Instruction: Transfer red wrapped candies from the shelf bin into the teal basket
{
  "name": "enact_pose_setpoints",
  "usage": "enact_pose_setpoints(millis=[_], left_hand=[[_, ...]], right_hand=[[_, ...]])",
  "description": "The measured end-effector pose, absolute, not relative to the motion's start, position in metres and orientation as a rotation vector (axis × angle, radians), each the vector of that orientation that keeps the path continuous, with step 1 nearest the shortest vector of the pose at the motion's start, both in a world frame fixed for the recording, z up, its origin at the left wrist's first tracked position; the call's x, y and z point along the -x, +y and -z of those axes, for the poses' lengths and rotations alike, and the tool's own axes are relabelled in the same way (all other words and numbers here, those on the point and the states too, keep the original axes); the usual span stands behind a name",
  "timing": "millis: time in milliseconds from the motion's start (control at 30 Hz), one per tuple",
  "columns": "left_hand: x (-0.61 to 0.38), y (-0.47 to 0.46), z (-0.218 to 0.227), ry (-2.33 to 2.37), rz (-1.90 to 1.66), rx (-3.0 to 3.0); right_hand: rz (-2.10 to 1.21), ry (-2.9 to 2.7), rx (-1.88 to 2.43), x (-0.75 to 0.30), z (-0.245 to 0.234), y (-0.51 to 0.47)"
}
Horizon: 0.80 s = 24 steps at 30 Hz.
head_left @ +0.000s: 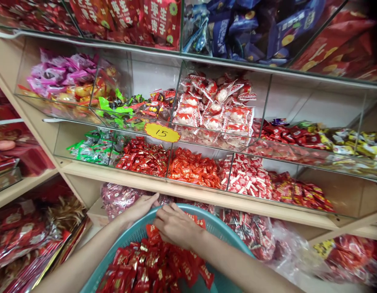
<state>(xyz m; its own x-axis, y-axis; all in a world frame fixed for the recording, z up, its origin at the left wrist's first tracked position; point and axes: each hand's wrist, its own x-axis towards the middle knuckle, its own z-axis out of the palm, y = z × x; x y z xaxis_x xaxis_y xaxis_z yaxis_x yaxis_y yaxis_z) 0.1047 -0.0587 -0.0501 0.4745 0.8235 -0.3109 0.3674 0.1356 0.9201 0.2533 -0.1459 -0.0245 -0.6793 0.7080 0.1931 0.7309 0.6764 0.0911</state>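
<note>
A teal plastic basket (234, 234) sits in front of me, with a heap of red wrapped candies (145, 264) in it. At its far rim is my left hand (141, 210), thumb stretched to the right; the fingers are partly hidden and seem closed on the rim. My right hand (179, 228) reaches over the candies near that same rim. Its fingers are curled down around some brighter red wrapped candies (152, 232), and the fingertips are partly out of sight. Just beyond, a clear shelf bin holds orange-red wrapped candies (192, 169).
The wooden shelf edge (206, 199) runs close behind the basket. Clear bins hold dark red candies (144, 156), white-and-red candies (249, 175) and green-wrapped ones (93, 146). A yellow price tag (162, 132) hangs above. Bagged sweets (252, 232) lie under the shelf.
</note>
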Motion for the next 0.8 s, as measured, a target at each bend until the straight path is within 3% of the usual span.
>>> enact_pose_setpoints(millis=[467,800], left_hand=[[-0.108,-0.055,0.054,1.074,-0.49,-1.745],[-0.105,-0.043,0.047,1.055,-0.291,-1.925]], right_hand=[[0.28,-2.682,1.252,-0.249,0.054,-0.142],[0.103,-2.56,1.216,-0.259,0.022,-0.141]])
